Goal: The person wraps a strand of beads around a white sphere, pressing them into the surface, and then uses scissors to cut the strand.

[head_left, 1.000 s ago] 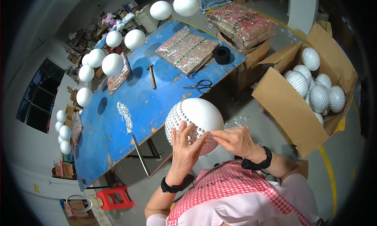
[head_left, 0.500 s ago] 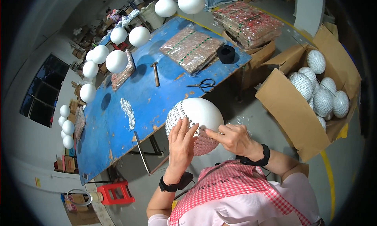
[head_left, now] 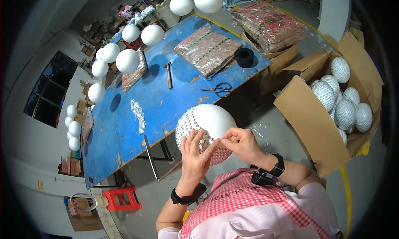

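head: hands [head_left: 195, 159] at ball [head_left: 214, 117], near table edge [head_left: 161, 135].

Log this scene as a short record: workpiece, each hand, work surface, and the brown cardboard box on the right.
Workpiece: large white ball partly covered in rows of small silver beads; upper right bare
Left hand: fingers spread against the beaded side
Right hand: fingertips together at the ball; anything pinched is too small to tell
Surface: worn blue table with wooden-handled hammer, black-handled scissors, black roll, clear-wrapped flat package, silvery bundle of strands
Right side: open brown cardboard box holding silver-studded balls
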The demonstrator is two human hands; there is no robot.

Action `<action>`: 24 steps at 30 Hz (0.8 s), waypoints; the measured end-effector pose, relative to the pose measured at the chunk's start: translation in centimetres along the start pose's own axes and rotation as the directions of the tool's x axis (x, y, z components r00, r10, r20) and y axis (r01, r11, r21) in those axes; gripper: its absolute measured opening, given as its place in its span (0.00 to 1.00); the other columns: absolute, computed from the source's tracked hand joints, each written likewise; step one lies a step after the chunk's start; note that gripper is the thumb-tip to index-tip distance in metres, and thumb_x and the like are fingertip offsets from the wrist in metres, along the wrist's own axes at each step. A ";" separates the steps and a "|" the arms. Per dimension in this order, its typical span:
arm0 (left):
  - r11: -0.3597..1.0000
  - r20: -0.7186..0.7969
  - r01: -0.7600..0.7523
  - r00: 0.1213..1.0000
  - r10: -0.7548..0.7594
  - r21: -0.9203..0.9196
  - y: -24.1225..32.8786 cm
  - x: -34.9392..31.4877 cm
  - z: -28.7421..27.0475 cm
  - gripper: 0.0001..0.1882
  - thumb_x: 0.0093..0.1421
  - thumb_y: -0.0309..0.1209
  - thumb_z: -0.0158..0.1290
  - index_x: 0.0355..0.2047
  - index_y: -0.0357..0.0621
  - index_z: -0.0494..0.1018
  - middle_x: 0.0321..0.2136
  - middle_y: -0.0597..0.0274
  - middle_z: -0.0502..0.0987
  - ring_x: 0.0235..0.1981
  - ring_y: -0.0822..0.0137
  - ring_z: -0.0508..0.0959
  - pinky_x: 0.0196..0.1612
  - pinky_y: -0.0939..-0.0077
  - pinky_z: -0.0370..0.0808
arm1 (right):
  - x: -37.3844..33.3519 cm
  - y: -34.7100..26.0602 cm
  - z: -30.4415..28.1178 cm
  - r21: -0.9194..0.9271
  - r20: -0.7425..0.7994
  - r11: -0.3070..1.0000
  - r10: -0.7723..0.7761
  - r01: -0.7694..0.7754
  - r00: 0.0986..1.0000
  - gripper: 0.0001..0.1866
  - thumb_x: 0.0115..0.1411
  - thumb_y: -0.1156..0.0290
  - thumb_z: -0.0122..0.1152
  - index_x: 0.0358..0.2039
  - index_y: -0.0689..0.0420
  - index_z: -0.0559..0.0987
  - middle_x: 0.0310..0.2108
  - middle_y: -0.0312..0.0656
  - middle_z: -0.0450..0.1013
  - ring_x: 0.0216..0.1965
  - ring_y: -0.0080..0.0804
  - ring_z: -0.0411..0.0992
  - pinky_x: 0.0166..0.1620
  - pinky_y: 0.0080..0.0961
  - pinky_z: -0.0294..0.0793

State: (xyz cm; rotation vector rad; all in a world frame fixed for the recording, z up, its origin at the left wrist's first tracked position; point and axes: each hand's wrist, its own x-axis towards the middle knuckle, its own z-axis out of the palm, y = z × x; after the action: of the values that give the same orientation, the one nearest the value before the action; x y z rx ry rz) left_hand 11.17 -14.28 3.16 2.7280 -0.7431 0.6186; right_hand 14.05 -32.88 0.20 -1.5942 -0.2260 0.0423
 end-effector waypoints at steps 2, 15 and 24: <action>1.000 -0.021 0.005 1.000 -0.005 0.014 0.2 0.0 0.1 0.24 0.51 0.26 0.62 0.48 0.64 0.79 0.55 0.52 0.69 0.60 0.45 0.65 0.62 0.45 0.58 | -0.4 -0.4 0.4 -0.146 -0.053 0.985 -0.100 0.091 0.994 0.05 0.54 0.68 0.63 0.27 0.56 0.79 0.18 0.44 0.75 0.20 0.42 0.76 0.23 0.32 0.73; 0.993 -0.055 0.027 0.998 -0.021 0.118 1.6 -0.6 1.0 0.22 0.50 0.28 0.63 0.47 0.66 0.80 0.50 0.57 0.73 0.57 0.51 0.69 0.61 0.48 0.59 | -1.1 0.0 -0.4 -0.320 -0.022 0.929 -0.203 0.185 0.979 0.05 0.55 0.70 0.63 0.27 0.57 0.78 0.15 0.43 0.72 0.16 0.39 0.73 0.21 0.32 0.70; 0.984 -0.082 0.032 0.996 -0.018 0.175 2.4 -0.9 1.4 0.22 0.50 0.29 0.64 0.46 0.66 0.81 0.49 0.60 0.74 0.55 0.56 0.71 0.60 0.52 0.60 | -2.0 -0.3 -0.5 -0.543 0.065 0.747 -0.419 0.384 0.906 0.07 0.56 0.70 0.61 0.26 0.58 0.75 0.15 0.45 0.73 0.17 0.39 0.73 0.20 0.32 0.70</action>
State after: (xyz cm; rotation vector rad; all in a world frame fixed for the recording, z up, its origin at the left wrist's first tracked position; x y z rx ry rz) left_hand 9.65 -16.42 1.85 2.8465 -0.6636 0.8191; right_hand 12.19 -33.69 0.26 -2.0795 -0.5734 -0.4490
